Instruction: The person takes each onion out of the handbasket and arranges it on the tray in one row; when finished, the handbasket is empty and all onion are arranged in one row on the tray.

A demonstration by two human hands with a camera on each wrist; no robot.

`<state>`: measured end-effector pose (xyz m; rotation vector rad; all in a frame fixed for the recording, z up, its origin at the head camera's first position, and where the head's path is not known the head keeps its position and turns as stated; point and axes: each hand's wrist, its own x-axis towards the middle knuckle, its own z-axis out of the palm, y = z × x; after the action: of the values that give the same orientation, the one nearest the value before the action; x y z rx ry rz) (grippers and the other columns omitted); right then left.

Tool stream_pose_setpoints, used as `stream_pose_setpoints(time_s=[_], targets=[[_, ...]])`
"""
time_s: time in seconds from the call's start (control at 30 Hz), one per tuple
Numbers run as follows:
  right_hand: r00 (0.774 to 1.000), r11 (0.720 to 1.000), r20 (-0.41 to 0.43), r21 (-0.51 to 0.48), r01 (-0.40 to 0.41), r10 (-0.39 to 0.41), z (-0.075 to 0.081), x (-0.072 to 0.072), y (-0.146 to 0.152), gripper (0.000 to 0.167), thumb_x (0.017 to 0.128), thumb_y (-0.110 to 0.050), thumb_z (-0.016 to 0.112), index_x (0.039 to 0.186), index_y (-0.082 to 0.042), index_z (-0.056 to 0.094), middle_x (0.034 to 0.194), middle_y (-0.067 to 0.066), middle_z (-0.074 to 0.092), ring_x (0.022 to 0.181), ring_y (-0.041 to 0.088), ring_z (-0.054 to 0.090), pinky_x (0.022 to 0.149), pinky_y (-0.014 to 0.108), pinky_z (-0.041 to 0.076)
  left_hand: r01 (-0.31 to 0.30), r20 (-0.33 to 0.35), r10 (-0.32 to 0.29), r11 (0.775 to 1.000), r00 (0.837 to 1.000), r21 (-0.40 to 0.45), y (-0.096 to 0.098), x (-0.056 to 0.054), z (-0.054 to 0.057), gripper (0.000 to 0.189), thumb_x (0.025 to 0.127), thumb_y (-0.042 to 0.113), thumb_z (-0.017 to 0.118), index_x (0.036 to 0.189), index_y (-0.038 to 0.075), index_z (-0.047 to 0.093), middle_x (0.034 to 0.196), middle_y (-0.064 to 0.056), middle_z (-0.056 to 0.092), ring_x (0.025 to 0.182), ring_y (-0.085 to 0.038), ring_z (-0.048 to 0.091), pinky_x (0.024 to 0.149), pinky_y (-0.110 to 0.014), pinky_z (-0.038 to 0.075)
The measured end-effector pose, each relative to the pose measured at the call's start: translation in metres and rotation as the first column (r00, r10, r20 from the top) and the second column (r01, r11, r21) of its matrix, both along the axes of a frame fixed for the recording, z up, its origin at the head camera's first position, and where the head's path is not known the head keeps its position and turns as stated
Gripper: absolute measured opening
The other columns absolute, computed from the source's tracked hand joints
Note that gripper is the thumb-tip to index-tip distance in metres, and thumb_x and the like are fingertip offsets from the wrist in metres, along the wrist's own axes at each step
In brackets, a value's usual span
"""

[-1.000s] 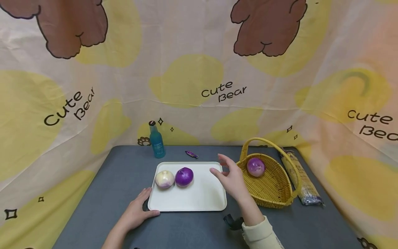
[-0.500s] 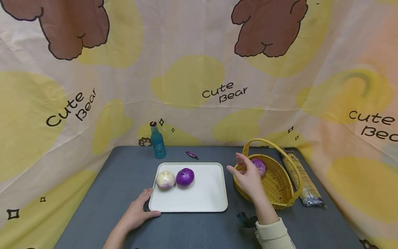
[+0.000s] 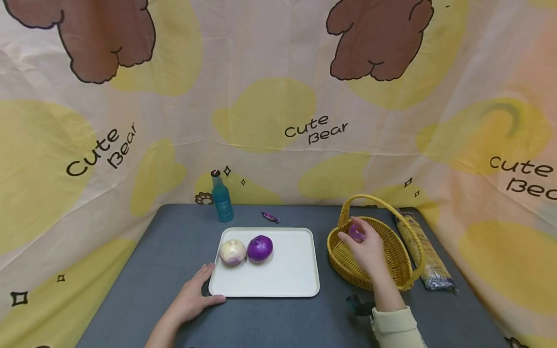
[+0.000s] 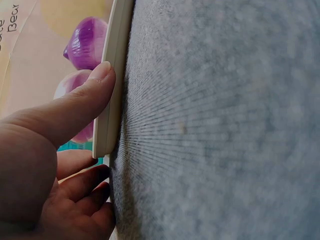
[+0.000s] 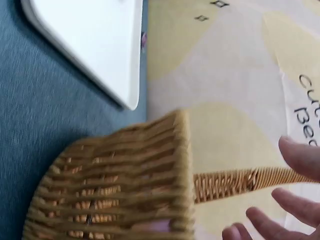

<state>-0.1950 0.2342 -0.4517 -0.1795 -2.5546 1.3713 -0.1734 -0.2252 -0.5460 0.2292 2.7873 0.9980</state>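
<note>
Onion (image 3: 357, 234) pickup seems the current step, grip not yet made: right hand (image 3: 369, 248) wide over basket (image 3: 341, 263), left hand (image 3: 191, 295) spread at tray (image 3: 283, 275) corner. Next: close around it.

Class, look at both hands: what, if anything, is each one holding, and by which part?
The left hand holds the white tray by its near left corner. The right hand holds nothing; it hovers over the yellow basket.
</note>
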Motion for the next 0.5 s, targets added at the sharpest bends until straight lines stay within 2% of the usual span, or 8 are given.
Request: stream_pose_setpoints(time_s=[0.23,0.5], targets=[[0.997,1.0,0.078,-0.002,0.028,-0.027,-0.003,-0.007,0.017,0.067,0.095,-0.033,0.071,0.151,-0.009,0.044,0.151,0.025,0.045,0.134,0.047,0.049,0.106,0.059,0.046,-0.012,0.014,0.012,1.0,1.0,0.005,-0.001,-0.001,-0.003,0.109,0.073,0.053,0.086,0.154,-0.001,0.037,0.16,-0.025,0.035,0.15,-0.046,0.025,0.115,-0.067,0.027],[0.99,0.998,0.128,-0.021,0.065,-0.062,-0.012,-0.019,0.031,0.066,0.094,-0.027,0.073,0.151,-0.01,0.045,0.151,0.022,0.045,0.136,0.043,0.047,0.108,0.059,0.043,-0.009,0.004,0.009,1.0,1.0,-0.001,0.0,-0.001,-0.002,0.109,0.073,0.053,0.086,0.154,-0.001,0.038,0.159,-0.025,0.036,0.15,-0.046,0.026,0.115,-0.067,0.027]])
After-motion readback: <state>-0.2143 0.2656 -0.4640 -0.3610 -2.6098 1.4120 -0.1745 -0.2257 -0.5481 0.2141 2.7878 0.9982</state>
